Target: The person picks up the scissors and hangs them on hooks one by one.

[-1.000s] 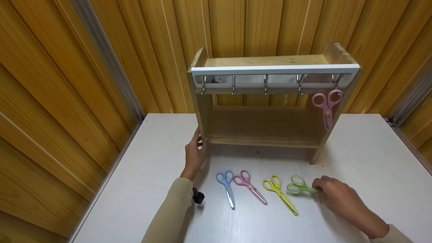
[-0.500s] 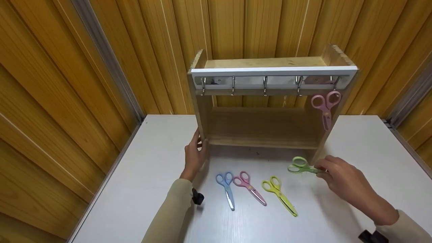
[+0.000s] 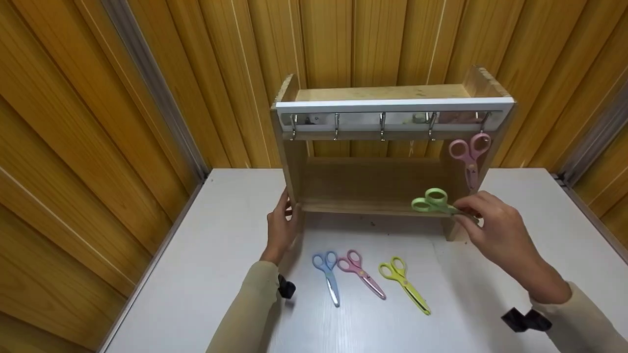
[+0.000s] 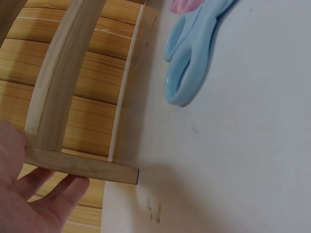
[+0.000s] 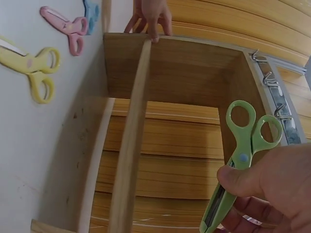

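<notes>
Scissors in green are held in the air in front of the right end of the shelf. The right hand has its grip pinched on their blades, leaving the finger loops free. The left hand grips the left side of the shelf, seemingly to steady it. Blue scissors, pink scissors and yellow scissors lie on the worktop before the shelf, loops toward it. Since half a second ago, the green pair has risen nearer the shelf; the left hand stays put.
</notes>
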`<control>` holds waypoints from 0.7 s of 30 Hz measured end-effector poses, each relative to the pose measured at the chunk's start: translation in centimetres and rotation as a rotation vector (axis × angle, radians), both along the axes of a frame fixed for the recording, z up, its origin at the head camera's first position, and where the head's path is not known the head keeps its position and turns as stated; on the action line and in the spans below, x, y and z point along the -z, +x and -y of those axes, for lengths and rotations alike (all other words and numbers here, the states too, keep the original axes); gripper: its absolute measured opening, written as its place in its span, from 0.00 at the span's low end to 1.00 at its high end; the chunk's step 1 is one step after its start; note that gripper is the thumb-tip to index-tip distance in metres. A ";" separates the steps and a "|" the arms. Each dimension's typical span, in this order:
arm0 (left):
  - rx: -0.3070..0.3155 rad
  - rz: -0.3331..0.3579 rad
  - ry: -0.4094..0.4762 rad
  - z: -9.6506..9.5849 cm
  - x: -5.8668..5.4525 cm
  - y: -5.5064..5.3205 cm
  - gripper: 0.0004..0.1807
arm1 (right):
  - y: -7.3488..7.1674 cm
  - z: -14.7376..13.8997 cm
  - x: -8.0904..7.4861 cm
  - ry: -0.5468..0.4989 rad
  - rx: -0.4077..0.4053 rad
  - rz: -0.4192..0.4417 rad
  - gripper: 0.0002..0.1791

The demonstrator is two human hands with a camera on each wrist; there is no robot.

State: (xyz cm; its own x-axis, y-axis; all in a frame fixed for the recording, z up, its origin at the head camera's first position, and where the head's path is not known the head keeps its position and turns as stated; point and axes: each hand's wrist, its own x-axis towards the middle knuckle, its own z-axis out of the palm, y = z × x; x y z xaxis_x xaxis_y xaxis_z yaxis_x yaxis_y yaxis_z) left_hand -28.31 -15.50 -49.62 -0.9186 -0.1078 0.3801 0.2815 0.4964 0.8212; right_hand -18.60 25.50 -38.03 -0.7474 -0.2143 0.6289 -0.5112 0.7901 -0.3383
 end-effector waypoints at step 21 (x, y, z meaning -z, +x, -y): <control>-0.005 0.013 -0.004 0.1 0.2 -0.2 0.34 | -2.3 4.0 -2.9 -0.344 -0.015 0.003 0.11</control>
State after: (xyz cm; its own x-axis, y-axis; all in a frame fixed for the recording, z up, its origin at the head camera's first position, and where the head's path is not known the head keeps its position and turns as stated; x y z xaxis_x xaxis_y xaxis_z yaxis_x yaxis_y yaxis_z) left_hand -28.48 -15.56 -49.85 -0.9231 -0.1105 0.3684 0.2683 0.5012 0.8227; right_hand -20.87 21.50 -35.16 -0.7476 -0.0011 0.6641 -0.5205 0.6220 -0.5849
